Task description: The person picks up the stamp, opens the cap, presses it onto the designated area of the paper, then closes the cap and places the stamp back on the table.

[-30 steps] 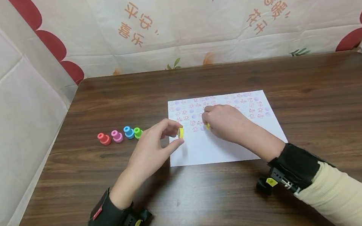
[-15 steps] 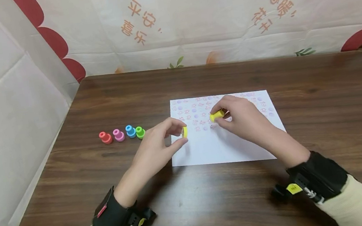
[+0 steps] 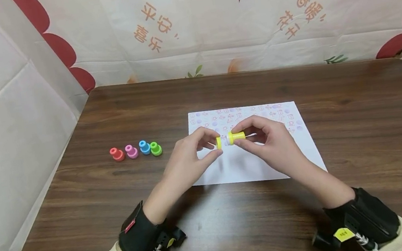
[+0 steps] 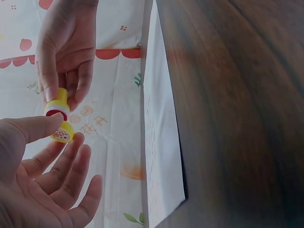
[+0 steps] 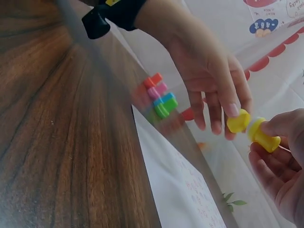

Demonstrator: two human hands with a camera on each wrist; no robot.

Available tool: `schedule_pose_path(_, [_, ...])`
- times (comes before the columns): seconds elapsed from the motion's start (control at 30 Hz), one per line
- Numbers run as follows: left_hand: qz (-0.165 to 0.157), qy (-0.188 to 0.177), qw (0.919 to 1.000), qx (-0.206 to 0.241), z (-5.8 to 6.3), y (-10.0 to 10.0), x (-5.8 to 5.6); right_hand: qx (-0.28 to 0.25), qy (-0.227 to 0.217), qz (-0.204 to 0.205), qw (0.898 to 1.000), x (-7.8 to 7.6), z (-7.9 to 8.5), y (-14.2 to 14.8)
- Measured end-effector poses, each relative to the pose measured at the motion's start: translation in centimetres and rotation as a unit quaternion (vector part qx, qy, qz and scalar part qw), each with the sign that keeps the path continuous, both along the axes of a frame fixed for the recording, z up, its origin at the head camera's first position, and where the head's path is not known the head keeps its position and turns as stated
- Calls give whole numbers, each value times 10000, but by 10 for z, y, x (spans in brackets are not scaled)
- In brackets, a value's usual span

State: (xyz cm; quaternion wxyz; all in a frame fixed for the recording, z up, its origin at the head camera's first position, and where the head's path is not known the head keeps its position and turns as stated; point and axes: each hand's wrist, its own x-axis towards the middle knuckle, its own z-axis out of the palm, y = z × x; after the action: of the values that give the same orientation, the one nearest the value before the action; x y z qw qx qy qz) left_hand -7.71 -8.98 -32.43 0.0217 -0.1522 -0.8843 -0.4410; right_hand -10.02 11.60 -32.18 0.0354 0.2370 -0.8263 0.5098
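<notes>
My right hand (image 3: 269, 142) pinches a yellow stamp (image 3: 236, 136) by its body, tipped sideways above the paper (image 3: 259, 164). Its white rim and red stamping face show in the left wrist view. Between thumb and fingertips, my left hand (image 3: 187, 157) holds the round yellow cap (image 4: 63, 132), which has a printed label. Cap and stamp face each other; a small gap shows between them in the head view. The white sheet beneath bears rows of small red and purple prints across its upper part.
Left of the paper stand several stamps in a row: red (image 3: 116, 154), pink (image 3: 131, 151), blue (image 3: 144, 147) and green (image 3: 156, 148). All are on the dark wooden table (image 3: 84, 225). A patterned white cloth (image 3: 206, 23) hangs behind.
The right hand has lifted the yellow stamp off the paper and turned it toward the cap. My left hand has moved slightly right with the cap, bringing the two close together.
</notes>
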Motion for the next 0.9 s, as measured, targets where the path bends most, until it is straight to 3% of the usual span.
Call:
schedule_pose_path(0.37, [-114, 201, 9996, 158, 0, 9, 0, -229, -219, 243, 9992, 4, -6, -4])
schedule_pose_path(0.57, [-89, 386, 9991, -154, -1, 8, 0, 155, 197, 326, 9992, 6, -3, -5])
schedule_pose_path(0.77, [-245, 341, 9974, -584, 3, 3, -2, 442, 462, 306, 9975, 6, -2, -5])
schedule_pose_path(0.9, [262, 98, 9985, -478, 15, -16, -10, 571, 457, 114, 9973, 7, -3, 2])
